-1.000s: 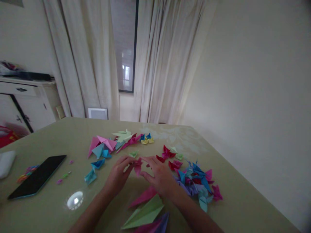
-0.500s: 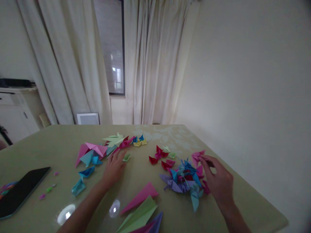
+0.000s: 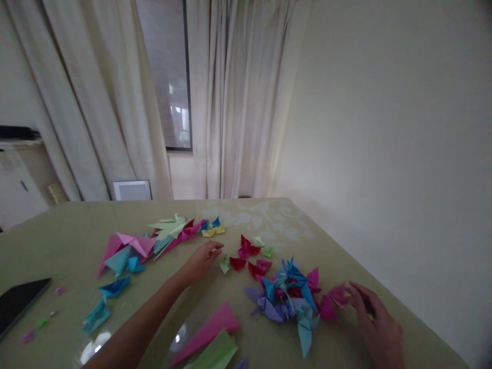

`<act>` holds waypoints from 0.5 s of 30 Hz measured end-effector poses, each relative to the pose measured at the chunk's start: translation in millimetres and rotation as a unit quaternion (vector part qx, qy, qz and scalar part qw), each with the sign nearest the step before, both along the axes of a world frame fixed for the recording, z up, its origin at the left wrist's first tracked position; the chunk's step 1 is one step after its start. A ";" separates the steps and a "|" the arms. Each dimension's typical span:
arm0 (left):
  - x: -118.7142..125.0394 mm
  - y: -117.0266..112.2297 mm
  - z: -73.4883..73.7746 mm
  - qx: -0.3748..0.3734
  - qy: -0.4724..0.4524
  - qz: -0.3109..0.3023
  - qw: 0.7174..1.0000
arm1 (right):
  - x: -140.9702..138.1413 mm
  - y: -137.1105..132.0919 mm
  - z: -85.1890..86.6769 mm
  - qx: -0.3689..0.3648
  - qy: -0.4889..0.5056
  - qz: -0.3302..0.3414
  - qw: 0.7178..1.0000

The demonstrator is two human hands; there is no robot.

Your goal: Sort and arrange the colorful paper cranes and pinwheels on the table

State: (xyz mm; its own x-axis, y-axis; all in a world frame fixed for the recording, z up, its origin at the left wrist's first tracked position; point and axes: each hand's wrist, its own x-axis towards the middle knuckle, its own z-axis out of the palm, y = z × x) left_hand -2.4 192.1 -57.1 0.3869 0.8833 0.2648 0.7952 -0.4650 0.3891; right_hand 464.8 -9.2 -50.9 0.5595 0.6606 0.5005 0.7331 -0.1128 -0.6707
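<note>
My left hand [image 3: 200,261] reaches across the olive table [image 3: 69,225], fingers loosely extended, its tips beside a small pale green folded paper [image 3: 224,263]. My right hand [image 3: 374,320] lies at the right end of a pile of folded paper pieces [image 3: 290,294] in blue, purple, pink and teal. Its fingers are spread and touch a pink folded piece [image 3: 337,294] at the pile's edge. Several red folded pieces [image 3: 249,256] lie between my two hands.
More folded paper in pink, teal and green [image 3: 142,241] lies at the back left, with yellow and blue pieces [image 3: 212,228] behind. Large pink and green paper planes [image 3: 209,338] sit near me. A dark tablet [image 3: 17,300] is at the left. Curtains and a wall stand beyond the table.
My right hand has carried the pink piece from the middle to the right side of the pile and set it down. My left hand slid right toward the pale green piece. The view panned right.
</note>
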 end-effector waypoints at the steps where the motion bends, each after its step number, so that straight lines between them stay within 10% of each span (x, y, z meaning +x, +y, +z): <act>1: 2.4 6.7 1.6 0.014 0.006 0.015 1.000 | -0.7 -0.7 -0.7 0.003 0.009 -0.005 1.000; 15: 48.2 64.7 -5.3 0.018 0.038 0.080 0.996 | -3.0 1.7 -11.0 0.042 -0.017 0.022 0.999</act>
State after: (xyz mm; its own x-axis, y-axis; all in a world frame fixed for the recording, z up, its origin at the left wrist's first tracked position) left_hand 45.8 256.8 -62.4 0.2618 0.9258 0.2728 0.8868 -0.3423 0.3106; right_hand 461.8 -7.6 -61.9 0.5119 0.6390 0.5741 0.7592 -0.0238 -0.6505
